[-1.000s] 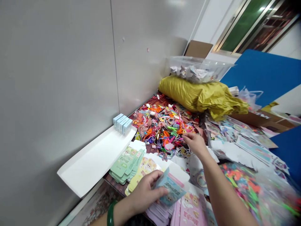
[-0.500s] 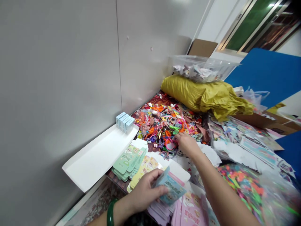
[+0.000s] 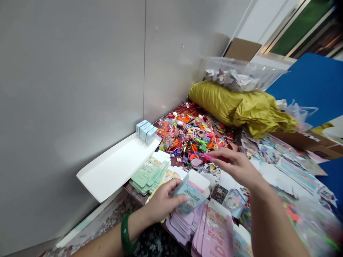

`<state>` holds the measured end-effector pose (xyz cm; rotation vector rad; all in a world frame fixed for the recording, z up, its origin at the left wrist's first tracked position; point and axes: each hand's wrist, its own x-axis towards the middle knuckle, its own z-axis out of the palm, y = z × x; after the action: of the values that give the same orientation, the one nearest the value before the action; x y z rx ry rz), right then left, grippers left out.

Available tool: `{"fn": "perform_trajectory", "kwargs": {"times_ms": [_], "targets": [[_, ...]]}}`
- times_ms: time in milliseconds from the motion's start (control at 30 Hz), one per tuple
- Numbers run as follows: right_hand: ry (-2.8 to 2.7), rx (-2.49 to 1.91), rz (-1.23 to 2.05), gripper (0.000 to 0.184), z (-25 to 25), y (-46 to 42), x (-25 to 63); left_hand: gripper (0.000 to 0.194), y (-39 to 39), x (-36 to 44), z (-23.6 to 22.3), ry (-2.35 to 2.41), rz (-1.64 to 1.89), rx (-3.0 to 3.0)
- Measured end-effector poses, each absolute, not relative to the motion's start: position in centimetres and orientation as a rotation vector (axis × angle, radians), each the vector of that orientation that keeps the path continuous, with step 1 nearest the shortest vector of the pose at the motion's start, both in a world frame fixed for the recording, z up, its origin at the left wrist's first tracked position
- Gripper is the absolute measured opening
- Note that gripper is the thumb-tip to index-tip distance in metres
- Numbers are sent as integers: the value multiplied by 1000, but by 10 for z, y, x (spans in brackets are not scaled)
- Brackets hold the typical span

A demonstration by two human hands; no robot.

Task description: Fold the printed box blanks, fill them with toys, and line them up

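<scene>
My left hand, with a green bangle on the wrist, is closed on a small light-blue printed carton. The carton's white flap stands up. Over the near edge of a heap of small colourful trinkets, my right hand pinches a thin bright-pink piece; its exact kind is too small to make out. Below and around the left hand lie stacks of flat cartons: green, yellow, purple and pink.
A long white tray against the grey wall holds several upright blue boxes. A yellow sack lies behind the heap with a clear plastic tub on it. Printed cards and a clear bag lie on the right.
My right hand has drawn back from the trinket heap, toward me and to the right, now with the pink piece in its fingertips. My left hand still holds the blue carton. The view has shifted slightly.
</scene>
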<state>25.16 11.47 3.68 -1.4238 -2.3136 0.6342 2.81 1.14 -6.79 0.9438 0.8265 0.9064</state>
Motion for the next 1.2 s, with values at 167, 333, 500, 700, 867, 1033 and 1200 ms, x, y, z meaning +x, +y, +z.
{"fn": "perform_trajectory", "kwargs": {"times_ms": [167, 333, 500, 700, 867, 1033, 1200], "targets": [[-2537, -1237, 720, 19, 70, 70, 237, 29, 17, 30, -68, 806, 990, 1056], [-2551, -1350, 597, 8, 53, 52, 211, 36, 17, 35, -64, 799, 923, 980], [-2401, -1120, 805, 18, 47, 60, 209, 38, 16, 30, -67, 822, 939, 935], [-1922, -1755, 420, 20, -4, 145, 223, 33, 10, 32, -64, 766, 865, 919], [-1880, -1925, 327, 27, -58, 198, 214, 30, 5, 38, -68, 708, 871, 896], [-1784, -1991, 228, 39, -71, 219, 218, 32, 4, 37, -71, 765, 843, 862], [-1724, -1924, 376, 27, -59, 237, 241, 33, 8, 35, -67, 763, 861, 900]]}}
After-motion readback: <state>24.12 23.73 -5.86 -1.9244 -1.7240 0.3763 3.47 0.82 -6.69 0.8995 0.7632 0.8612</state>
